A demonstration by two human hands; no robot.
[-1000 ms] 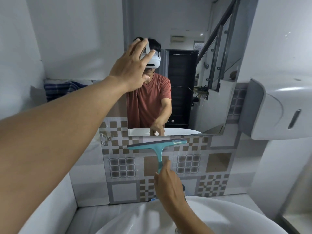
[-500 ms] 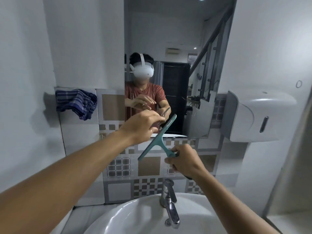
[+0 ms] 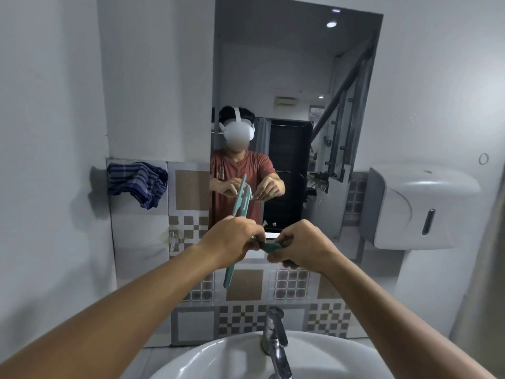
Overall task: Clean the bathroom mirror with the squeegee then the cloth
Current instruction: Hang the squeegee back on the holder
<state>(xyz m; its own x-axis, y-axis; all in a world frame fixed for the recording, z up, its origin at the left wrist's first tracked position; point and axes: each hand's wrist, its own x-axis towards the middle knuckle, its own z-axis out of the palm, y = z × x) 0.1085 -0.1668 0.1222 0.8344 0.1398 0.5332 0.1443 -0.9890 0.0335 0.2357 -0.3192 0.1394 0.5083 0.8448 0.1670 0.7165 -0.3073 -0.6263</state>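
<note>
A tall mirror (image 3: pixel 287 77) hangs on the wall above the basin. In front of its lower edge I hold a teal squeegee (image 3: pixel 238 203), its blade standing nearly upright. My right hand (image 3: pixel 303 246) grips the handle, which points right. My left hand (image 3: pixel 231 240) is closed on the blade's middle, hiding where blade and handle meet. A blue striped cloth (image 3: pixel 138 183) lies bunched on a ledge left of the mirror, out of both hands' reach.
A white basin (image 3: pixel 218 359) with a chrome tap (image 3: pixel 274 337) sits directly below my hands. A grey paper dispenser (image 3: pixel 418 206) juts from the right wall. Patterned tiles (image 3: pixel 246 291) cover the wall under the mirror.
My left hand came down from the mirror and took hold of the squeegee blade. The blade swung from level to nearly upright. The view tilted up.
</note>
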